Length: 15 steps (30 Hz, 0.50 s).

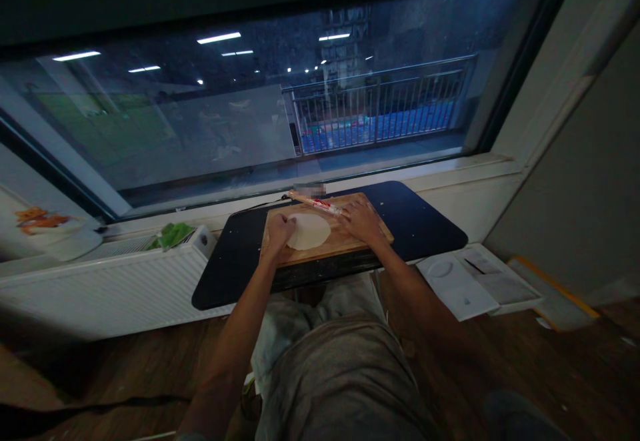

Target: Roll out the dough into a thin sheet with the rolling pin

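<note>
A flat round of dough [309,231] lies on a wooden cutting board [327,252]. At the dough's left edge my left hand [281,231] is closed, thumb and fingers pinching the rim. My right hand [361,221] is on the right side of the board, its fingers curled over the right end of a rolling pin [315,202]. The pin is pale wood with a red and white label or wrap, and it slants across the far part of the board behind the dough. Part of its right end is hidden under my fingers.
The board rests on a small black table [420,217] by a large window [250,107]. Left stands a white radiator [110,294] with green leaves [173,234] on top. A white box [457,284] sits low at the right. Crumbs dot the tabletop.
</note>
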Motion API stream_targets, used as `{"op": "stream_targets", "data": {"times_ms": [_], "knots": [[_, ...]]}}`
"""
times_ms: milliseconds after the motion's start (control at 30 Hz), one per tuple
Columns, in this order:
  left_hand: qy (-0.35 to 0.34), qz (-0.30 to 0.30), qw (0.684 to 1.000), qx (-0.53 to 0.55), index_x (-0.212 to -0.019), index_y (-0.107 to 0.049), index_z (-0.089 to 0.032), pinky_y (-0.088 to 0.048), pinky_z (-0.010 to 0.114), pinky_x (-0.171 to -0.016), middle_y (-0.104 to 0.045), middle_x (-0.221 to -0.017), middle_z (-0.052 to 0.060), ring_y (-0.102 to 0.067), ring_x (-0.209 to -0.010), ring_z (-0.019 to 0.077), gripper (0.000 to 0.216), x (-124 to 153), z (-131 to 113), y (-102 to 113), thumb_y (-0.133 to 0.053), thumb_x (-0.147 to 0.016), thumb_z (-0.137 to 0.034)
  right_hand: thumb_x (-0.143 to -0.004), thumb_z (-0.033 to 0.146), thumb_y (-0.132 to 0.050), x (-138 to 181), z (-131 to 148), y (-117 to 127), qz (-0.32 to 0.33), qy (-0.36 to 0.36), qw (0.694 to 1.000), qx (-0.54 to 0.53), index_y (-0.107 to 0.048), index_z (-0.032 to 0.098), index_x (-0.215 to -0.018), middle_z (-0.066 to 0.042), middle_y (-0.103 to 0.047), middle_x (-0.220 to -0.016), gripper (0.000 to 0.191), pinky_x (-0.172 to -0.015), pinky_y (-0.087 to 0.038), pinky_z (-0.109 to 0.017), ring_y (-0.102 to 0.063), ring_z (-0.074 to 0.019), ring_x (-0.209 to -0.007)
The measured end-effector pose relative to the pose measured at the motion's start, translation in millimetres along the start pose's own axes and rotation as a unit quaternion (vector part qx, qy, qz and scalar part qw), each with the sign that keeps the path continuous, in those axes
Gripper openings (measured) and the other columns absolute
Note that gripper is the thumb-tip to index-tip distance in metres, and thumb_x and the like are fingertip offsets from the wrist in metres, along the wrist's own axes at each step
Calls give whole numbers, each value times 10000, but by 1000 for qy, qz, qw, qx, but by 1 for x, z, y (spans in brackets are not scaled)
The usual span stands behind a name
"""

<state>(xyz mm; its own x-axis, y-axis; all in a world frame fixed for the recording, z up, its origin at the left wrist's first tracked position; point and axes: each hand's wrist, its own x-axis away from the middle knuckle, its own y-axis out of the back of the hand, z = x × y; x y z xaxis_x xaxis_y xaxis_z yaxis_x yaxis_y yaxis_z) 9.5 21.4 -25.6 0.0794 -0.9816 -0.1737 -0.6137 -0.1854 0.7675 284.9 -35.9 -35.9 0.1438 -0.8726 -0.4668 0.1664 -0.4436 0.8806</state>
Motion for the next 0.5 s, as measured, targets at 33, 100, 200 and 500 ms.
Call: {"op": "stream_targets", "data": {"times_ms": [33,100,200,500], "knots": [[6,-12,1000,-1,-967,-734,-186,-552,347,-794,-812,-986,120,-763,-933,278,207,3,2,1,-646,-975,-374,-1172,447,-508,0,0,0,-2,-4,1000,0,-801,172,-1357,-171,-774,-1434,442,-1272,-387,-501,-634,-327,-1388],[-3,0,1000,-4,-994,-737,-195,-564,344,-776,-814,-919,111,-779,-897,282,212,10,8,3,-629,-994,-378,-1165,443,-521,0,0,0,-4,-6,1000,-1,-804,167,-1354,-178,-779,-1420,438,-1262,-402,-493,-635,-339,-1392],[-12,105,994,-13,-1035,-727,-205,-560,320,-691,-777,-739,60,-772,-725,253,240,20,16,10,-602,-1038,-409,-1162,408,-535,-1,-1,-4,3,21,1000,-14,-803,175,-1373,-166,-789,-1405,413,-1273,-398,-468,-650,-329,-1384],[-54,-27,976,-208,-1079,-766,-210,-583,424,-912,-824,-1106,189,-781,-1128,374,361,29,21,44,-528,-1095,-480,-1147,431,-617,0,-17,-4,51,106,993,-27,-780,226,-1448,-123,-777,-1461,399,-1241,-427,-439,-675,-290,-1368]]}}
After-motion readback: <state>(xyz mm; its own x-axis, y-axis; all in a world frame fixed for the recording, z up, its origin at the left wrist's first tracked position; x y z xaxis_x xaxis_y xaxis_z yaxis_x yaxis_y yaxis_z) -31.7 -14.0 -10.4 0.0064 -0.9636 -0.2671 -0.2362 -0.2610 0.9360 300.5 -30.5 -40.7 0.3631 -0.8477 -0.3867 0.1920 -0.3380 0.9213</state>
